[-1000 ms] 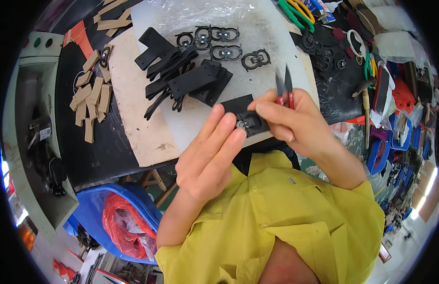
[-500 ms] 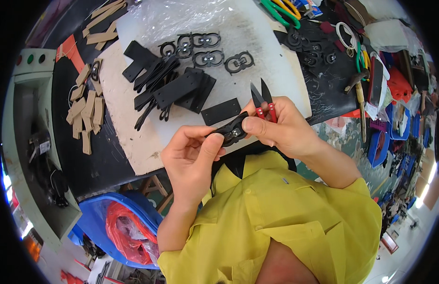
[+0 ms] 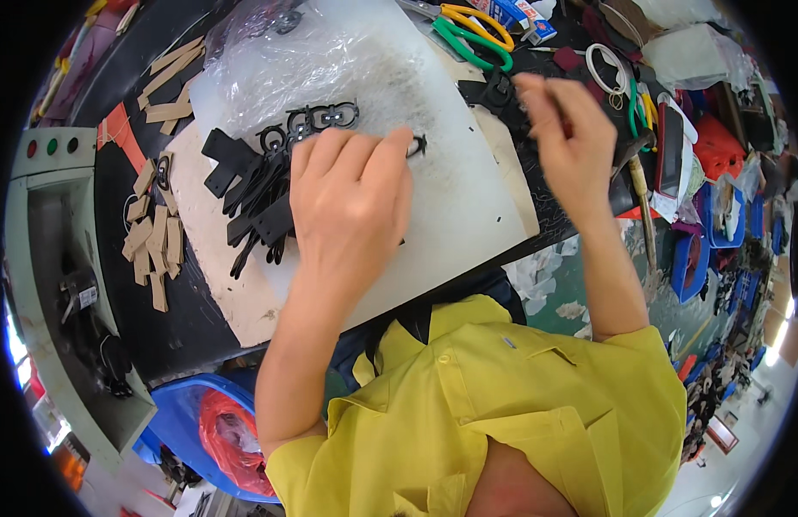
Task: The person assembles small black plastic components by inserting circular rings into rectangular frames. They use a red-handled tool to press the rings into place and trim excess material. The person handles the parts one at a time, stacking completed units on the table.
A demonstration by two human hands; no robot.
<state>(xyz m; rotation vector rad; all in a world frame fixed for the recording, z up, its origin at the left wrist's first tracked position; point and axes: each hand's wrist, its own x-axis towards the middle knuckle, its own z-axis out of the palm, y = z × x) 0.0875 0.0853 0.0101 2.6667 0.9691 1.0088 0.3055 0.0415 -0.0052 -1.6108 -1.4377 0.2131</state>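
Together half a second ago, the left hand (image 3: 354, 185) and right hand (image 3: 575, 138) part, seemingly suspending joint handling. Left fingers bend over black straps (image 3: 274, 221) at 10 o'clock, partly hiding ring fittings (image 3: 337, 115) at 11; right fingers half-curl at 2. Neither grip can be told. Crumpled film (image 3: 261, 77) crowds the fittings; a hammer (image 3: 640, 185) lies at 3, near the right wrist.

Seeing black flat strips (image 3: 274, 222) heaped crisscross on pale board (image 3: 450, 198), some looped, partly hidden behind left hand (image 3: 351, 185). Also seeing black ring-shaped fittings (image 3: 335, 115) with metallic centers, lying close together just beyond strips; one more peeking past left fingertips, mostly covered. Can't tell if touched.
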